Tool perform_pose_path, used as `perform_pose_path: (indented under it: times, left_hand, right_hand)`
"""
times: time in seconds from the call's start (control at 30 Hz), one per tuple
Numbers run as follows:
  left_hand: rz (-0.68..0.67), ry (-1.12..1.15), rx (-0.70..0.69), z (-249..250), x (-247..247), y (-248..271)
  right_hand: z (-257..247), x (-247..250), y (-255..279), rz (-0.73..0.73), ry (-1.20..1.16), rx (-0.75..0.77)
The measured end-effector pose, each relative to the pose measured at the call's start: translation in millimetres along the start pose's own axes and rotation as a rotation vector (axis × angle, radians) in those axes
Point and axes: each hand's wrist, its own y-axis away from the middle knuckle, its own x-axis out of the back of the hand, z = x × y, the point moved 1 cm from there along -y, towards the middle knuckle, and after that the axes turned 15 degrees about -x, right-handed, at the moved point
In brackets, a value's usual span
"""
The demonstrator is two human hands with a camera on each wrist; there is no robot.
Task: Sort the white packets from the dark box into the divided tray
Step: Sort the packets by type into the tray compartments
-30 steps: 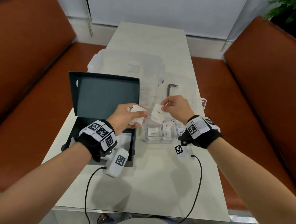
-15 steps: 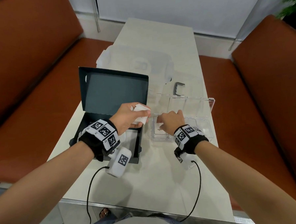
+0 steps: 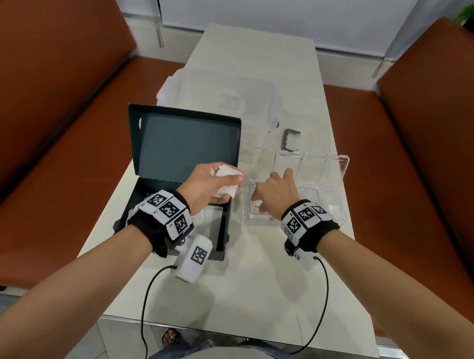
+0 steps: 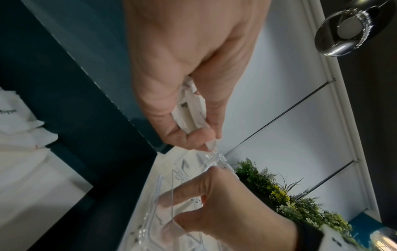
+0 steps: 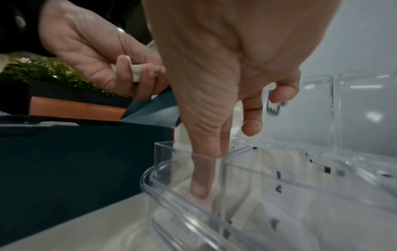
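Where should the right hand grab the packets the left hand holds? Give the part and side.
Pinch the packets by the free edge that sticks out past the left hand's fingers, coming from the tray side; the rest is buried in that hand's grip, and the right hand is beside it.

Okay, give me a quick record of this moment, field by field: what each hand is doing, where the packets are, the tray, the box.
left hand: grips a bunch of small white paper packets above the box's right edge
right hand: fingers reach down into the tray's leftmost front compartment, pressing a packet there
clear plastic divided tray: on the pale table, lid open, right of the box
dark box: open, lid upright, more white packets inside
dark U-shaped handle piece: behind the tray
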Motion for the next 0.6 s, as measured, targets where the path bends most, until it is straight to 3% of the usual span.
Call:
perform_pose_path:
  times: [0.23,0.33,0.4,0.5,0.6]
  left_hand:
    - [0.024,0.156,0.104,6.1,-10.9,-2.0]
    - [0.043,0.241,0.141,8.8,-12.9,-2.0]
    - [0.007,0.228,0.128,10.9,-13.2,-2.0]
    - [-0.088,0.105,0.082,12.6,-16.9,-2.5]
    - [-0.2,-0.078,-0.006,15.3,-26.8,-3.3]
  right_hand:
    - [-1.2,-0.3,-1.9,-0.058,-0.05,0.029]
    - [6.4,6.4,0.6,-0.052,-0.173,0.02]
    - [17.5,15.4,2.9,0.014,-0.425,-0.044]
    - [35.2,34.9,7.9,0.106,-0.99,-0.137]
    - [43.0,53.5,16.6,-0.028,-1.17,-0.055]
